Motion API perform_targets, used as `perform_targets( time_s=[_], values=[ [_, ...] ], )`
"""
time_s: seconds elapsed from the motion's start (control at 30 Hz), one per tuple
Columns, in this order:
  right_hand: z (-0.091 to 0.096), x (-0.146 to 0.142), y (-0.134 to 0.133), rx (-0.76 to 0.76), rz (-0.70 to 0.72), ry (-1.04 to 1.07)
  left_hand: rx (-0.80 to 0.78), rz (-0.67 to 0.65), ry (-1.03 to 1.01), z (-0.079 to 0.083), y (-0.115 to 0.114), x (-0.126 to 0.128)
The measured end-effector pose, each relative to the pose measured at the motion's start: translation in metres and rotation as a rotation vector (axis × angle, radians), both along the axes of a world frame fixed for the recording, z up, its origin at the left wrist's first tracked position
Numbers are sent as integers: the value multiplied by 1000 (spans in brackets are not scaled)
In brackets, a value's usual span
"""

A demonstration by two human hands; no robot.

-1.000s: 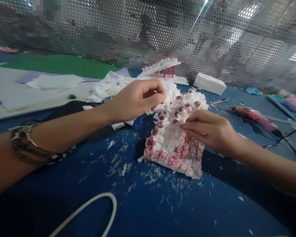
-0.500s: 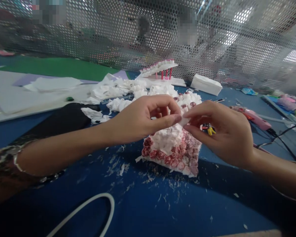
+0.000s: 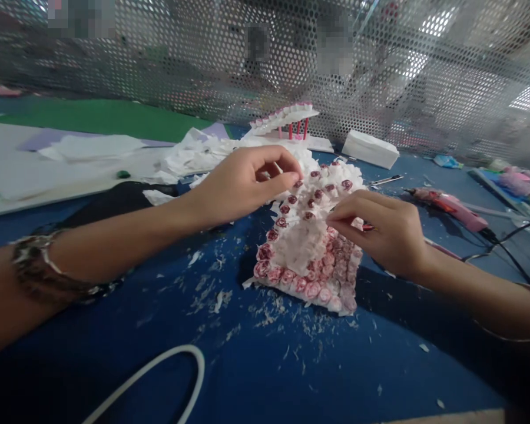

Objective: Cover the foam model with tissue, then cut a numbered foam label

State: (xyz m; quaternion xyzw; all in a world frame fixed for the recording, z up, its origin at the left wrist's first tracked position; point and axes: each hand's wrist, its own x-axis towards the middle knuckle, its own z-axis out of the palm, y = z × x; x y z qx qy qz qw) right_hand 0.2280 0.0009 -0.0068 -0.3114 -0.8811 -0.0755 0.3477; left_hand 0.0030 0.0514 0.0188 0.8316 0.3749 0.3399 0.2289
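A craft piece point(image 3: 307, 259) covered in white tissue and edged with small pink paper roses lies on the blue table point(image 3: 256, 365). My left hand point(image 3: 242, 182) hovers over its far left corner, fingers pinched together on a bit of white tissue. My right hand point(image 3: 375, 229) rests on the piece's right side, fingertips pinched and pressing into the white tissue near the roses. A metal bracelet point(image 3: 39, 271) sits on my left wrist.
White paper scraps litter the blue table. A heap of tissue point(image 3: 194, 156) lies behind my left hand. A small pink-legged model point(image 3: 287, 121), a white block point(image 3: 371, 148), a pink glue gun point(image 3: 450, 207) and a white cord point(image 3: 168, 365) lie around. A perforated metal screen point(image 3: 380, 70) closes the back.
Both hands were pinching one small tissue bit together above the piece. They have parted: my left went back towards the far corner, my right lowered onto the piece's right side.
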Motion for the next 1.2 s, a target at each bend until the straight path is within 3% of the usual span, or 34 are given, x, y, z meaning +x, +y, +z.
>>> perform_targets(
  time_s=[0.13,0.33,0.67,0.93,1.2],
  values=[
    [-6,-1,5,41,-2,-28,-18,62,79,-9,17,-5],
    [-13,3,12,54,-7,-78,-151,-8,187,-20,19,-3],
    [-4,6,6,106,-13,-76,-166,-4,210,-18,18,-4],
    [-17,7,14,85,-4,-149,-156,2,224,-16,17,-3],
    [-3,7,6,106,30,-47,-164,-13,242,-15,18,-3]
  ],
)
